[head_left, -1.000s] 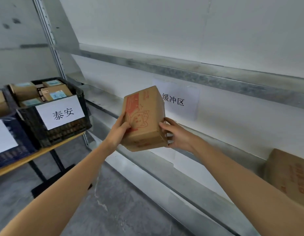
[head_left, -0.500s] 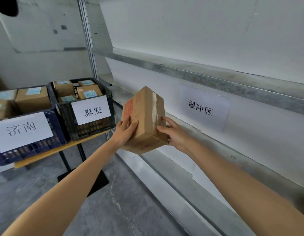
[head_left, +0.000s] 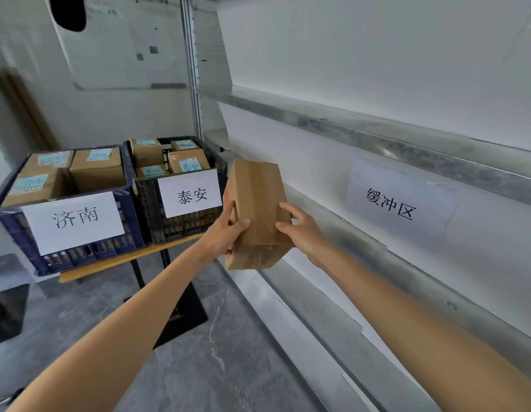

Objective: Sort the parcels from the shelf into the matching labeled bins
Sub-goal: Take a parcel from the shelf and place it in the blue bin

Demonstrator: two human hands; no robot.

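Rotated since earlier, the parcel (head_left: 258, 209), gripped by left hand (head_left: 222, 236) and right hand (head_left: 302, 233), showed only its taped face, risking a sorting error.

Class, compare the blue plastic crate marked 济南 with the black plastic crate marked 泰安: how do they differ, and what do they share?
The blue plastic crate is signed 济南; the black plastic crate 泰安. The blue crate stands left; the black crate nearer the metal shelf. The blue crate's boxes look larger than the black crate's. Both sit on the wooden table, bear white paper signs and hold stickered brown cardboard boxes.
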